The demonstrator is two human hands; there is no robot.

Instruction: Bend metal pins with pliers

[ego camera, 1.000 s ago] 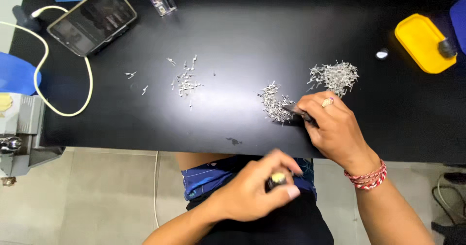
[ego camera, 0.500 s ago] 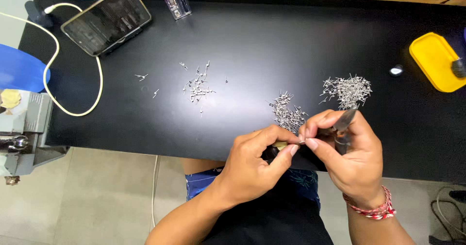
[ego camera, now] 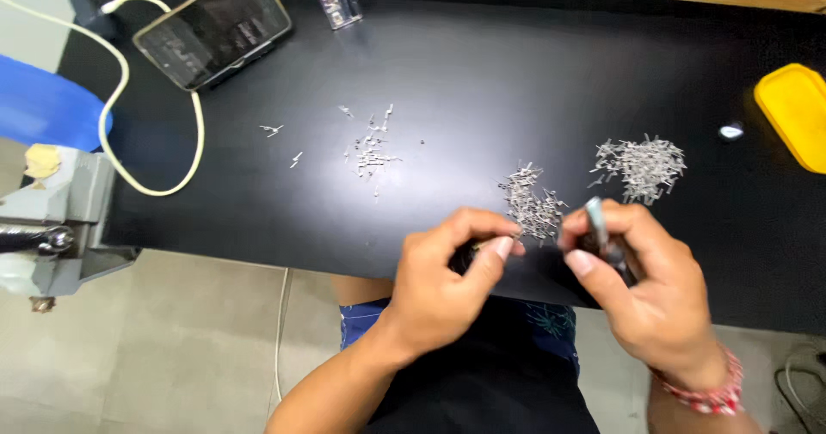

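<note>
— Hands first, head view: what is each one doing?

— Left hand [ego camera: 452,270] sits near six o'clock at the front edge of the black worktop [ego camera: 482,81], fingers curled narrow, thumb and forefinger pinched on a small part [ego camera: 478,246] too tiny to make out. Right hand [ego camera: 641,283], at about five o'clock, is closed around a slim grey tool [ego camera: 596,221] whose tip points up toward twelve. A red beaded bracelet [ego camera: 705,391] circles that wrist.

— And the metal bits?

— One heap of small silver pins [ego camera: 532,202] lies just beyond the fingertips, between the two hands. A second, denser heap [ego camera: 641,163] sits at two o'clock from the right hand. A thin scatter [ego camera: 372,146] lies well apart, toward ten o'clock from the left hand.

— Around the edges?

— A phone [ego camera: 215,28] with a pale cable [ego camera: 129,98] at eleven o'clock, a yellow tray [ego camera: 796,111] at three, a grey vise [ego camera: 52,219] off the worktop at nine.
</note>
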